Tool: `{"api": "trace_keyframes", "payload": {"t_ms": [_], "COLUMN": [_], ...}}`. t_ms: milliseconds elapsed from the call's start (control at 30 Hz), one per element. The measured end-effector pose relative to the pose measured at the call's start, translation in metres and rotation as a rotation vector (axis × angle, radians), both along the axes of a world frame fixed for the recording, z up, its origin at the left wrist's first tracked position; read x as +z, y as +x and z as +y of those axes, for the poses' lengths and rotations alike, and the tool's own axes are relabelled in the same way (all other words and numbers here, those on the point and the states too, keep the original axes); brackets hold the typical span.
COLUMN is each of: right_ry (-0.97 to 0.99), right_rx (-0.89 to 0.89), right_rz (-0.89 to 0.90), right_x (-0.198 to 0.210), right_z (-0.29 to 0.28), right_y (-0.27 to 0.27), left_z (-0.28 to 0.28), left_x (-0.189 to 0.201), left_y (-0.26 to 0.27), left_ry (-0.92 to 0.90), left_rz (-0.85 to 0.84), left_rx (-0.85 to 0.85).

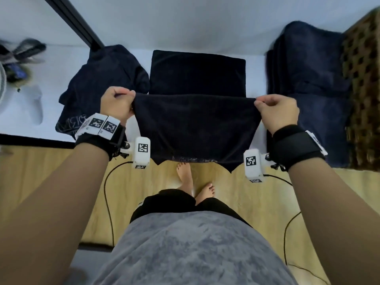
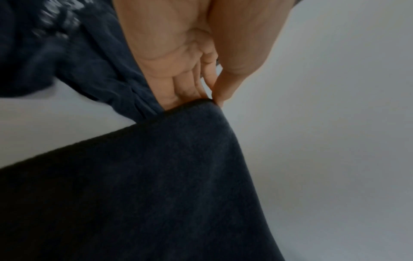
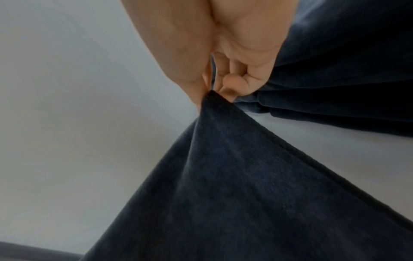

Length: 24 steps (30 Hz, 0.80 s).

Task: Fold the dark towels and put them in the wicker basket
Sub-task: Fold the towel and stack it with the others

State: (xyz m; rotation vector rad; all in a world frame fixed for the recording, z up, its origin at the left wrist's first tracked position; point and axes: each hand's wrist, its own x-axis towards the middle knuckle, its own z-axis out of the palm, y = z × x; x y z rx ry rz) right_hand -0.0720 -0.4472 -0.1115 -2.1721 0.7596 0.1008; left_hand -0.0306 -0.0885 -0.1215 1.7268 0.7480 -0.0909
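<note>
Left hand (image 1: 118,103) and right hand (image 1: 276,112) each pinch a top corner of the dark towel (image 1: 197,128) mid-frame, stretching it flat so it folds square. Wicker basket (image 1: 364,89) waits far right, probably already holding the folded stack (image 1: 308,64), though that's hard to tell.

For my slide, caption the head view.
Both hands pinch a dark towel by its corners.

Bare white surface (image 1: 255,79) strip open between folded towel (image 1: 197,72) and stacked towels (image 1: 308,64); crumpled towel pile (image 1: 102,79) crowds left.
</note>
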Motion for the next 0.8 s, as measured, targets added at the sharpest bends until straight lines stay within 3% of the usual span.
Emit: {"api": "trace_keyframes", "payload": {"t_ms": [267,400,500,667,800], "right_ry": [0.073,0.158,0.11,0.001,0.072], "right_rx": [-0.092,-0.017,0.043,-0.076,0.04], "right_rz": [0.088,0.196,0.246,0.182,0.262], "right_x": [-0.043,-0.062,-0.072,-0.077,-0.085], "right_z": [0.001,0.003,0.006,0.015,0.022], "right_y": [0.043,0.041,0.024,-0.027,-0.067], "left_z": [-0.007,0.005,0.016,0.032,0.032], "left_x": [-0.038,-0.066,-0.081,-0.088,-0.087], "left_y": [0.049,0.055,0.045,0.005,-0.04], "left_ry": [0.093,-0.067,-0.085,0.04,0.101], "left_rz": [0.034,0.13,0.156,0.172,0.225], "left_rx": [-0.128,-0.167,-0.226,-0.269,-0.333]}}
